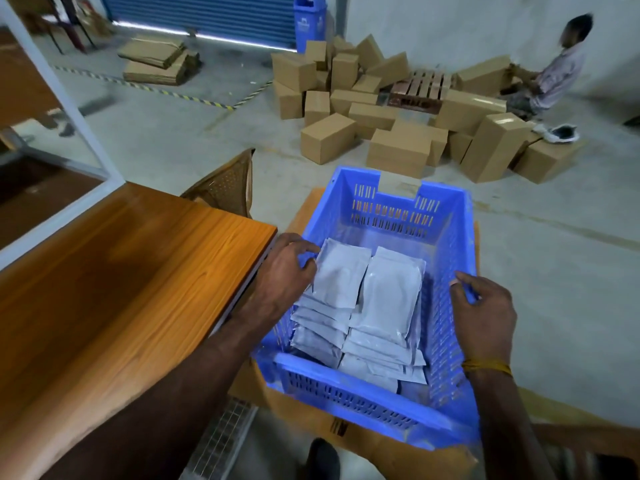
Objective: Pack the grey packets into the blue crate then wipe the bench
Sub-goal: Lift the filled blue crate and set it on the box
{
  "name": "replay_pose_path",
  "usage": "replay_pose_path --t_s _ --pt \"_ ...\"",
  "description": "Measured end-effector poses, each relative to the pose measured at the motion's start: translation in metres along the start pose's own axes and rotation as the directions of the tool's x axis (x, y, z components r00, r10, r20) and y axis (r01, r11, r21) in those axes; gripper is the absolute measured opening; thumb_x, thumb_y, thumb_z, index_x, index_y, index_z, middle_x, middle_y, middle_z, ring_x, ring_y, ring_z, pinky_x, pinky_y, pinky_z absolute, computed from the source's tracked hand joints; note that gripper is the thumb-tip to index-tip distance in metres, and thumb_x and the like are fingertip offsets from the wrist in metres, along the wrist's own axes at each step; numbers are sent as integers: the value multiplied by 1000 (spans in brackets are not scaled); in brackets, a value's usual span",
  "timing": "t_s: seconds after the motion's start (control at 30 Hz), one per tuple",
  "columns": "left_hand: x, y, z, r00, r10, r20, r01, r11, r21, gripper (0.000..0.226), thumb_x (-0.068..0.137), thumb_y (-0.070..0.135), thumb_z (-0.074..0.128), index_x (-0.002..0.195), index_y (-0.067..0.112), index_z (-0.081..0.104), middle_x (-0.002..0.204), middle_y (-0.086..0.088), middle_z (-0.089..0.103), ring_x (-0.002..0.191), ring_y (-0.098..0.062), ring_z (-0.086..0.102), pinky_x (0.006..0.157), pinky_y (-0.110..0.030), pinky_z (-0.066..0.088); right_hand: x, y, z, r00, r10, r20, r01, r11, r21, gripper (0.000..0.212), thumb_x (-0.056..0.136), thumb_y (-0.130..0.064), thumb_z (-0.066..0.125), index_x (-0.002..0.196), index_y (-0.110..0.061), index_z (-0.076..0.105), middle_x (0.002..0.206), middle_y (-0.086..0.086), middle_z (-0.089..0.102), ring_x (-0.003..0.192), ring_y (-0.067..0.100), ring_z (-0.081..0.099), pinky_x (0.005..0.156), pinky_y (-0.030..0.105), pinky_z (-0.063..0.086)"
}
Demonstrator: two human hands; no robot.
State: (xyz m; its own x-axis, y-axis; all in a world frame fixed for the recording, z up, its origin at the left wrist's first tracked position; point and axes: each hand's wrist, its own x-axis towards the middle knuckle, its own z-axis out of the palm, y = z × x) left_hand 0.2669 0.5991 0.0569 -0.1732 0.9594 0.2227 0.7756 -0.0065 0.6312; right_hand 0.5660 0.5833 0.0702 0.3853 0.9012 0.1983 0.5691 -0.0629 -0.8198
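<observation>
Grey packets point(360, 313) lie inside the blue crate point(446, 216), stacked in two overlapping rows that run from its near wall toward the middle; the far part of the crate floor is bare. The left row's top packet point(341, 273) sits tilted, its far corner close to the crate's left wall. The left hand point(285, 271) reaches over that left wall, fingers curled, with the fingertips touching the left edge of this top packet — whether it truly pinches the packet or only presses on it I cannot tell. The right hand point(481, 311) is at the crate's right wall, fingers bent over the rim and holding it, well clear of the packets; a yellow thread band point(488, 368) circles that wrist.

The crate rests on a flattened cardboard carton point(311, 417), just right of the wooden bench point(121, 282). A brown plastic chair point(227, 185) stands behind the crate's far-left corner. Farther off behind the crate lies a heap of cardboard boxes point(398, 126) around a wooden pallet point(424, 86), and a person point(554, 71) sits at the right end of the heap. A blue bin point(309, 19) stands by the far shutter.
</observation>
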Motion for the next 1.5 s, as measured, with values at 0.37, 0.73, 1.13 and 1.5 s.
replay_pose_path --t_s 0.37,0.73,1.13,1.5 --pt "-157 -18 -131 952 -182 -248 124 965 -231 23 84 19 69 103 30 76 115 9 61 105 4 54 82 -16 42 -105 -74 -34 969 -140 202 124 988 88 46 79 -51 58 114 -25 73 113 6 70 98 28 66 96 44 51" --pt "-254 -59 -210 708 -437 -555 369 899 -236 24 85 30 62 106 30 74 115 9 65 106 -8 61 85 -33 51 -134 -158 63 752 -436 494 302 894 331 39 83 -39 62 116 -20 72 114 1 67 96 17 59 90 34 47" --pt "-198 -109 -222 367 -588 -721 577 751 -320 25 83 26 59 102 23 76 107 1 71 100 -15 63 85 -27 44 -92 -256 243 418 -620 663 445 777 446 25 92 -21 66 115 -12 73 121 11 68 113 24 63 86 15 38" --pt "-106 -172 -233 183 -657 -731 664 631 -401 44 75 47 44 103 28 73 103 -1 70 85 -21 69 79 -42 58 -62 -334 394 302 -680 668 463 717 521 27 91 -21 65 113 -9 74 118 11 71 116 23 63 98 26 42"
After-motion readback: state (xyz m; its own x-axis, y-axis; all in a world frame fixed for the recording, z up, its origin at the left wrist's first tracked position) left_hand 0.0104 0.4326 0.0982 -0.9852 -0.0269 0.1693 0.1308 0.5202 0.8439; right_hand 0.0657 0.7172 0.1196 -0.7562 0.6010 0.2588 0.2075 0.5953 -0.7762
